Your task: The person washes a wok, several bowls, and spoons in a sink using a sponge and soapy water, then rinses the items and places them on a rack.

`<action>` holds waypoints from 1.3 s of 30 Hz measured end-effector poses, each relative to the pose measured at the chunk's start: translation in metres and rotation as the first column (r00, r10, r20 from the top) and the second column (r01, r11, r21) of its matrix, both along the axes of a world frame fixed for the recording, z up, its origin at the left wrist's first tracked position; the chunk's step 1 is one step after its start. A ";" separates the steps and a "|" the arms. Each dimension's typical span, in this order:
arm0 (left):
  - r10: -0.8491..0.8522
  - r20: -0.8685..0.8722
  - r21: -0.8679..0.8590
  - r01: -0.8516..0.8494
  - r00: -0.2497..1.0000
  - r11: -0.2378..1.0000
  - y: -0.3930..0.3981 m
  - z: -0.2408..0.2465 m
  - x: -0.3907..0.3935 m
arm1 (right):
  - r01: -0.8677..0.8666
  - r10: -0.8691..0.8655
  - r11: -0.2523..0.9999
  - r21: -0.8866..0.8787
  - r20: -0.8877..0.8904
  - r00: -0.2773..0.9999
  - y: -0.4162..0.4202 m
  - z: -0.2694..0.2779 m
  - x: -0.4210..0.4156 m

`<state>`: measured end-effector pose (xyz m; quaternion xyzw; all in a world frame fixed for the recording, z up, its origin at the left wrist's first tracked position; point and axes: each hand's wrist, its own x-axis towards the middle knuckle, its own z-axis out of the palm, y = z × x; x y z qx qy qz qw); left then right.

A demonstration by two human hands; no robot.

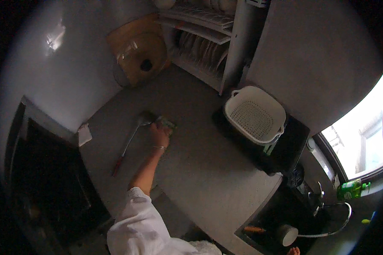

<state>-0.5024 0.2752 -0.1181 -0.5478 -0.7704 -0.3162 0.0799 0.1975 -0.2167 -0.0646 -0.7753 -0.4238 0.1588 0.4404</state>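
Observation:
My left hand (160,132), reaching far across the grey countertop (191,153), is closed over a small greenish, crumpled thing (170,123), perhaps a cloth or a scrubbing pad. Dim light and my fingers hide most of it. Just left of the hand lies a long-handled metal ladle (145,120), its reddish grip pointing towards me. Only the fingertips of my right hand (293,251) show at the bottom edge, near the dark sink (271,210). Close by them is a whitish cup (289,236); whether the fingers touch anything cannot be seen.
A white perforated basket (255,114) stands on a black surface at the right. Plates (207,47) fill a rack at the back, beside a large rounded amber container (143,57). By the window are a tap (319,197) and a green pump bottle (350,190).

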 end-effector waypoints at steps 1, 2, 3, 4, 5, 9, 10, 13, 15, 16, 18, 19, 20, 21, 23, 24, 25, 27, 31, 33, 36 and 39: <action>0.009 -0.068 -0.019 -0.010 0.998 1.000 0.009 -0.012 -0.014 | 0.178 -0.189 0.981 -0.080 -0.182 0.965 0.018 0.009 -0.015; 0.015 -0.136 -0.037 -0.020 0.991 0.999 0.020 -0.025 -0.024 | 0.331 -0.378 0.924 -0.190 -0.339 0.861 0.033 0.021 -0.032; -0.030 -0.201 -0.048 0.021 0.979 0.999 0.034 -0.033 -0.022 | 0.462 -0.564 0.826 -0.324 -0.446 0.695 0.042 0.036 -0.047; -0.075 -0.269 -0.062 0.060 0.960 0.996 0.050 -0.036 -0.023 | 0.433 -0.552 0.833 -0.345 -0.448 0.704 0.042 0.036 -0.044; -0.121 -0.335 -0.079 0.101 0.934 0.992 0.067 -0.038 -0.024 | 0.405 -0.540 0.838 -0.366 -0.451 0.711 0.041 0.035 -0.037; -0.157 -0.007 -0.342 0.146 0.988 0.928 0.131 -0.043 -0.046 | 0.439 -0.470 0.880 -0.182 -0.460 0.753 0.080 0.060 -0.077; -0.156 -0.024 -0.262 0.144 0.988 0.954 0.131 -0.043 -0.044 | 0.440 -0.477 0.875 -0.200 -0.509 0.717 0.078 0.062 -0.069; -0.193 -0.096 -0.191 0.173 0.976 0.966 0.115 -0.037 -0.028 | 0.327 -0.439 0.884 -0.333 -0.352 0.827 0.074 0.070 -0.069; -0.321 -0.091 -0.230 0.294 0.943 0.928 0.092 0.000 -0.010 | -0.107 0.140 0.974 -0.200 0.160 0.977 0.043 0.032 -0.036; -0.421 -0.052 -0.268 0.393 0.906 0.880 0.063 0.030 0.010 | -0.125 0.172 0.970 -0.206 0.232 0.957 0.051 0.032 -0.039; -0.520 -0.002 -0.198 0.510 0.854 0.837 0.016 0.019 0.028 | -0.081 0.135 0.966 -0.244 0.213 0.968 0.046 0.012 -0.030; -0.547 0.006 -0.087 0.546 0.837 0.833 0.005 0.005 0.043 | 0.022 -0.034 0.990 -0.142 -0.082 0.996 0.047 -0.001 -0.028; -0.522 0.006 -0.102 0.520 0.853 0.848 -0.010 -0.009 0.059 | 0.156 -0.172 0.985 -0.071 -0.382 0.908 0.047 -0.014 -0.025; -0.480 -0.003 -0.118 0.476 0.878 0.872 -0.022 -0.004 0.078 | 0.283 -0.238 0.958 -0.039 -0.657 0.716 0.058 -0.020 -0.025; -0.482 -0.035 -0.108 0.476 0.876 0.873 -0.027 -0.002 0.110 | 0.355 -0.448 0.894 -0.272 -0.546 0.708 0.098 0.019 -0.073; -0.491 -0.038 -0.108 0.485 0.870 0.868 -0.031 -0.003 0.130 | 0.365 -0.414 0.907 -0.211 -0.609 0.677 0.108 0.030 -0.086; -0.535 -0.022 -0.176 0.523 0.845 0.834 -0.035 -0.002 0.154 | 0.384 -0.379 0.912 -0.146 -0.663 0.646 0.111 0.035 -0.094; -0.614 -0.058 -0.203 0.592 0.788 0.780 -0.046 -0.008 0.205 | 0.368 -0.309 0.927 -0.067 -0.692 0.652 0.108 0.038 -0.099; -0.582 0.634 -0.053 0.778 0.510 0.625 -0.112 -0.017 0.327 | 0.402 -0.310 0.914 -0.063 -0.747 0.588 0.086 0.039 -0.102; -0.804 0.530 0.046 0.938 0.267 0.343 -0.153 -0.039 0.372 | 0.433 -0.341 0.898 -0.080 -0.748 0.569 0.074 0.046 -0.112; -0.982 0.177 0.070 0.994 0.065 0.078 -0.172 -0.010 0.413 | 0.473 -0.299 0.881 0.004 -0.770 0.564 0.043 0.049 -0.114; -0.998 0.051 0.145 0.988 0.039 0.046 -0.131 0.015 0.446 | 0.563 -0.384 0.827 0.004 -0.727 0.570 0.013 0.063 -0.118</action>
